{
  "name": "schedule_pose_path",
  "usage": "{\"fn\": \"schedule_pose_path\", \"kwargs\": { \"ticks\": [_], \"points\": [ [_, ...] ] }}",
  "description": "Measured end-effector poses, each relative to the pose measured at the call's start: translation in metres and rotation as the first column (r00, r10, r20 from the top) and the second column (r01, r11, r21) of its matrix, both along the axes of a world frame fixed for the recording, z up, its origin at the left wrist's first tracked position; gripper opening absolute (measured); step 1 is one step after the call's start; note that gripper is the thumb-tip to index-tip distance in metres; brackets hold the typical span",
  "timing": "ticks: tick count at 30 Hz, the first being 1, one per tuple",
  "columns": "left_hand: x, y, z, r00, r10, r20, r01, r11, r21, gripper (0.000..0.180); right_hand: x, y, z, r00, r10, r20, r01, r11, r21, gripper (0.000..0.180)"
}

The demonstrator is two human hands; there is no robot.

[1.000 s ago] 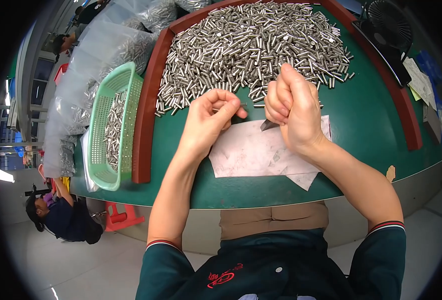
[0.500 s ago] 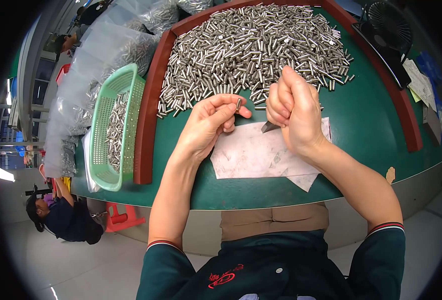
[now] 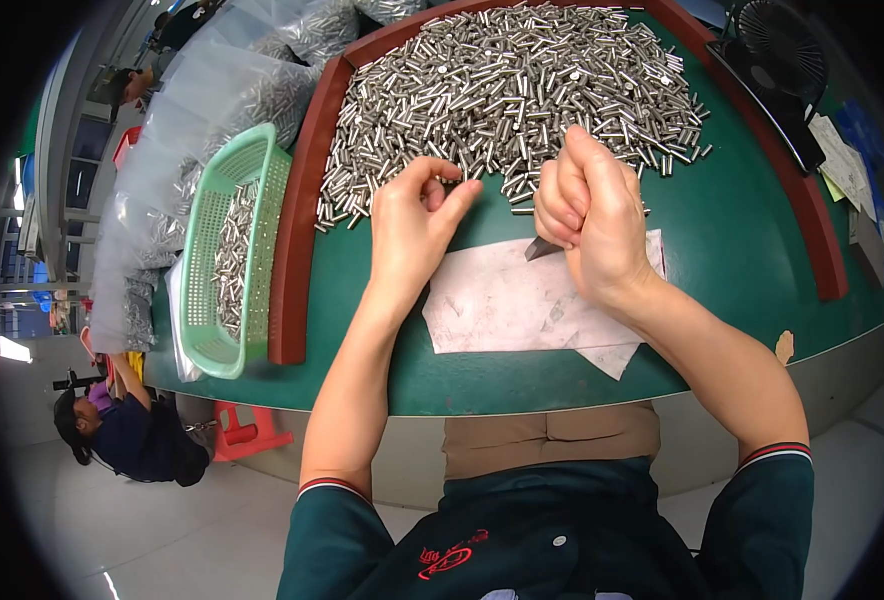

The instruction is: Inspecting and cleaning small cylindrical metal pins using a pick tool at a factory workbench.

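A wide heap of short metal pins (image 3: 522, 90) covers the far part of the green table. My left hand (image 3: 410, 220) is at the near edge of this heap, thumb and forefinger apart, and no pin shows between them. My right hand (image 3: 602, 220) is closed in a fist around a dark, flat-ended tool (image 3: 539, 248); its tip pokes out below the fingers and the rest is hidden in the palm. Beneath that tip lies a smudged whitish cloth or paper sheet (image 3: 492, 310).
Red-brown rails (image 3: 297, 240) border the heap. To the left stand a green plastic basket (image 3: 202, 270) with pins inside and clear bags (image 3: 262, 100) of pins. A black fan (image 3: 777, 50) and papers (image 3: 842, 165) are at the right. Another person (image 3: 132, 430) is at lower left.
The pin that my left hand held between its fingers no longer shows. That hand has moved slightly away toward the heap and its fingers have parted. My right hand stays in place.
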State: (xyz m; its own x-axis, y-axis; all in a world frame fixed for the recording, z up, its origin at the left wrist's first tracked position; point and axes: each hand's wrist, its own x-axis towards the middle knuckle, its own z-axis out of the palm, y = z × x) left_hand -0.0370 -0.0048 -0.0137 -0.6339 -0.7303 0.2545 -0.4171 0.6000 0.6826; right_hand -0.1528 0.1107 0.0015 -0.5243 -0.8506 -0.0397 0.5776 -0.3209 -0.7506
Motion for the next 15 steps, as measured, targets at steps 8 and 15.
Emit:
{"fn": "schedule_pose_path", "kwargs": {
  "ticks": [8, 15],
  "points": [
    [0.000, 0.007, -0.001, 0.990, -0.073, 0.120, 0.101, 0.963, -0.250, 0.012, 0.001, 0.000, 0.002, 1.000, -0.004, -0.010, 0.004, 1.000, 0.027, 0.045],
    [0.005, 0.015, 0.010, 0.981, -0.124, 0.151, 0.155, 0.965, -0.213, 0.009, 0.001, 0.000, 0.003, 1.000, 0.007, -0.020, -0.007, 0.999, 0.040, 0.044]
  ]
}}
